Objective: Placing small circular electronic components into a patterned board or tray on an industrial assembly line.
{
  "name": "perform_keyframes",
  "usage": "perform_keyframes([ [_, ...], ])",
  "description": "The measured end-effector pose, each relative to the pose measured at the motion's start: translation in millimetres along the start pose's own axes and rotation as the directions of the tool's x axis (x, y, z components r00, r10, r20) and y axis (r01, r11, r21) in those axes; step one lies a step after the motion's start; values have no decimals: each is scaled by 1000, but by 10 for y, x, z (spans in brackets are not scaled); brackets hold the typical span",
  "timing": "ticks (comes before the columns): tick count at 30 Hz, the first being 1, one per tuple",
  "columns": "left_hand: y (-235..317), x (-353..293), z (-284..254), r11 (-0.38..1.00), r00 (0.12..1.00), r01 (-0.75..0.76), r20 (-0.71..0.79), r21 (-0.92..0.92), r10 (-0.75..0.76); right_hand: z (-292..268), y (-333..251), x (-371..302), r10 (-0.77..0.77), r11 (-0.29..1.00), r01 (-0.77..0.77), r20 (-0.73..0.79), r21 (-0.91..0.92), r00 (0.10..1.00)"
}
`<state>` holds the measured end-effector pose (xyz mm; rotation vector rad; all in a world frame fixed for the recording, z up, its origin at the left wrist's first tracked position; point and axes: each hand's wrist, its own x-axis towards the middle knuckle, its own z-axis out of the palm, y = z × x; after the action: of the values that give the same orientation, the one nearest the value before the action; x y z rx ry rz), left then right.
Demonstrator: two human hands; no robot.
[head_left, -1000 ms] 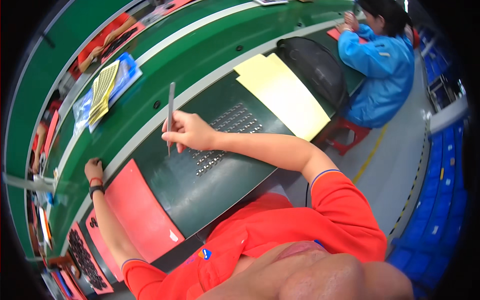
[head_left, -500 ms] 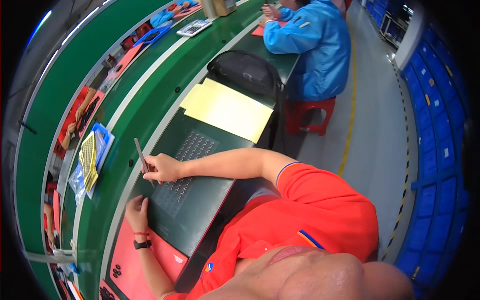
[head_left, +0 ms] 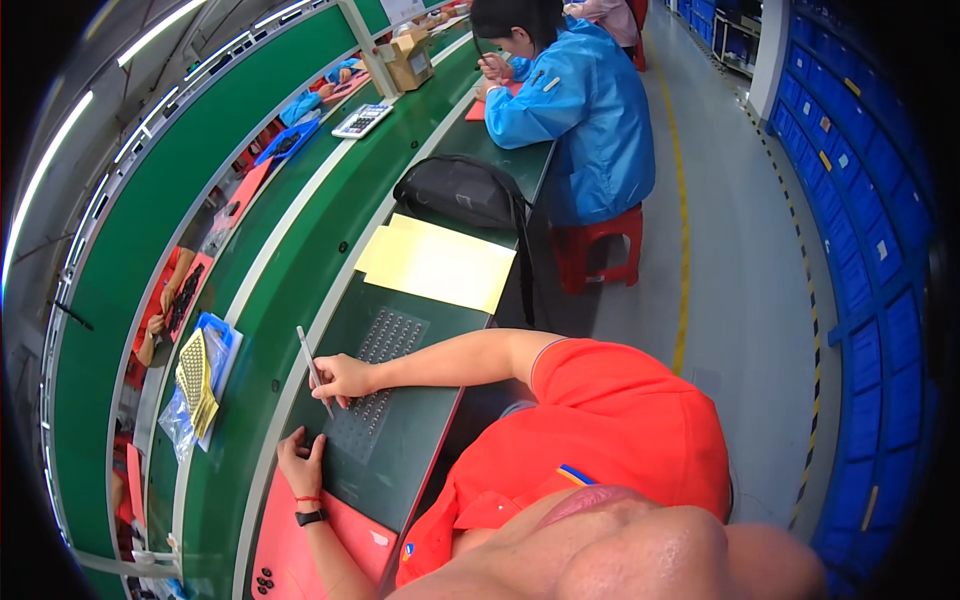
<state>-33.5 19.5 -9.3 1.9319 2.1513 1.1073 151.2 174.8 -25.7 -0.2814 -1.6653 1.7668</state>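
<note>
My right hand (head_left: 342, 378) is closed around slim metal tweezers (head_left: 307, 348), held like a pen. Their tip points down at the dark green bench top, close to my left hand (head_left: 300, 464). That hand rests at the near end of the green surface, by a pink mat (head_left: 340, 535), with thumb and forefinger apart; no item shows between them. Partly under my right forearm lies a clear sheet (head_left: 352, 440) carrying rows of small dark parts (head_left: 392, 335). Several small black round pieces (head_left: 264, 580) sit on the pink mat.
Yellow paper sheets (head_left: 440, 262) lie beyond the clear sheet, then a black bag (head_left: 465, 190). Left runs a green conveyor (head_left: 300, 300) with a blue tray (head_left: 225, 360) and a calculator (head_left: 362, 121). A co-worker in blue (head_left: 590, 110) sits ahead on a red stool (head_left: 600, 250).
The view has tilted up, so the bench and both hands appear lower and slightly to the right. My right hand still grips the tweezers, and my left hand stays near the mat.
</note>
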Motion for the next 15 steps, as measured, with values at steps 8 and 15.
perform_keyframes([
  [8, -123, -48, -26, 988, 998, 3, 60, -156, 7, -15, 64, 37, 85, 994, -88, 49, 66, 995],
  [15, -10, -8, -55, 997, 993, 0, 114, -75, 8, -1, 35, 42, 128, 991, -128, -5, -25, 992],
])
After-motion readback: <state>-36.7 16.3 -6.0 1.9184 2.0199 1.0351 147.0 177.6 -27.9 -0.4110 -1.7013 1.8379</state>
